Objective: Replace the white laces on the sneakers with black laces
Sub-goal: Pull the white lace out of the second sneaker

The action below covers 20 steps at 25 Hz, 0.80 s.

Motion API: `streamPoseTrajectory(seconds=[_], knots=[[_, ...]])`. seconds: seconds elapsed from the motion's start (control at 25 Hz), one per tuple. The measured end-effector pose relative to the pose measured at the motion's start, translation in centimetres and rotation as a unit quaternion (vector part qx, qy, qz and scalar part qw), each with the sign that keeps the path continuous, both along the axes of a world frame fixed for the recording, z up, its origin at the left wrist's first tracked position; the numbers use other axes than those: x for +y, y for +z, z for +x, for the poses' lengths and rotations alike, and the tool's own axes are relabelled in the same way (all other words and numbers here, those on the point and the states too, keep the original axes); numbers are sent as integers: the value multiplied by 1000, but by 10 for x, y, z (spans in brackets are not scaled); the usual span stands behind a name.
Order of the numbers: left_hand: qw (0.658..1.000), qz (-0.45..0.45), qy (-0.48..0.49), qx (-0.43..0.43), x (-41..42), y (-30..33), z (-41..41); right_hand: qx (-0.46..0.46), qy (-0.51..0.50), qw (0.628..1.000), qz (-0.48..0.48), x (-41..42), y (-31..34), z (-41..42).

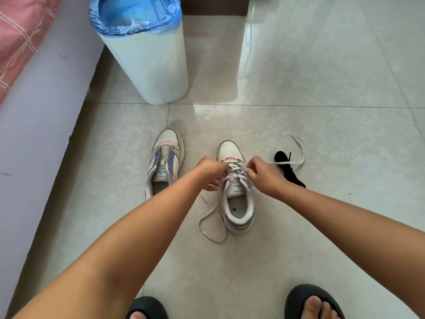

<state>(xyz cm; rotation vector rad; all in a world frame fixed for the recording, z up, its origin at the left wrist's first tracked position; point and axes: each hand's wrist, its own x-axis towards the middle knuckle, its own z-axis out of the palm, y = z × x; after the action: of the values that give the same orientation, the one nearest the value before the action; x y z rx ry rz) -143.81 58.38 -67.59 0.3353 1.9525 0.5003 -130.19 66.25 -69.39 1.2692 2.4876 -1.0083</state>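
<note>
Two white sneakers with purple and pink trim stand on the tiled floor. The left sneaker [165,162] has no lace in it. The right sneaker [236,199] still carries a white lace [212,223], whose loose ends trail on the floor to its left and right. My left hand [210,171] and my right hand [264,174] are over its eyelets, each pinching a strand of the white lace. A bundle of black laces [288,168] lies just right of my right hand.
A white bin [151,65] with a blue liner stands behind the sneakers. A bed frame [34,134] with pink bedding runs along the left. My feet in black slippers [310,302] are at the bottom edge. A thin white cable [247,49] hangs at the back.
</note>
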Motion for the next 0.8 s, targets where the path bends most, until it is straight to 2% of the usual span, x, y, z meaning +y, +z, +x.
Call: streamPoseTrajectory(seconds=[0.08,0.16,0.2,0.32,0.4,0.52,0.56,0.64,0.68,0.72,0.8], knots=[[1000,12,-25,-1,-1,-1,4,46,-93,992,-77,2,1,-2],[996,51,-66,32,-4,-5,4,64,-121,982,-127,0,3,-5],[995,66,-69,31,-5,-6,2,90,-157,965,-190,0,2,-6],[996,76,-51,18,-11,-9,-4,171,-272,850,-418,0,0,-8],[997,72,-35,17,-13,-11,-4,178,-295,813,-469,1,-1,-6],[994,53,-73,65,-13,-7,-3,173,-302,796,-495,3,1,-2],[984,38,-121,126,-13,-6,-4,170,-304,791,-504,3,1,0],[942,38,-184,277,-12,-2,-2,163,-305,782,-518,6,0,4],[936,42,-163,309,-13,-4,0,157,-304,782,-521,7,-1,6],[937,37,-148,315,-13,-10,-2,148,-297,788,-519,9,-1,7],[981,22,-69,179,-8,-14,-10,126,-259,820,-494,11,1,6]])
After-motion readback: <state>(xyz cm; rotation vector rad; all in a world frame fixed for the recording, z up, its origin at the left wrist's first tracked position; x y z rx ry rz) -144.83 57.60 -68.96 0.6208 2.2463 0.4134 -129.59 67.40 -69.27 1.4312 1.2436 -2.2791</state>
